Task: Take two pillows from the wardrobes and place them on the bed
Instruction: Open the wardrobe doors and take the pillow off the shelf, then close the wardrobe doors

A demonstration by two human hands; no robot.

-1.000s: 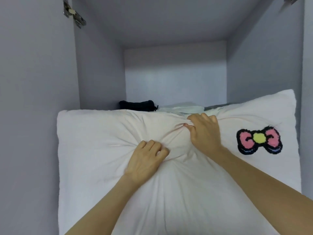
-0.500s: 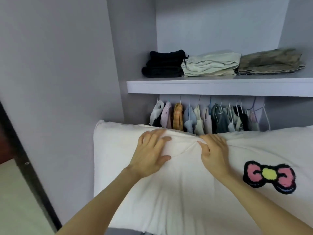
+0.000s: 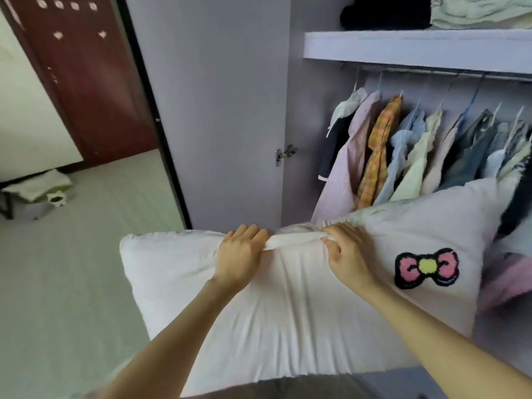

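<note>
- The left hand and right hand sit near each other, each clenched on a bunched fold of cover along the top edge of the pillow.
- The pillow hangs in the air in front of the person, clear of the open wardrobe, its right end near the hanging clothes.
- It looks light and very soft: the cover puckers at both grips and the body sags below.
- The loose cloth may slip over the filling; gripping deeper into the stuffing, or at two corners, would likely hold better.
- A bow patch marks the right side.
- No bed shows.
</note>
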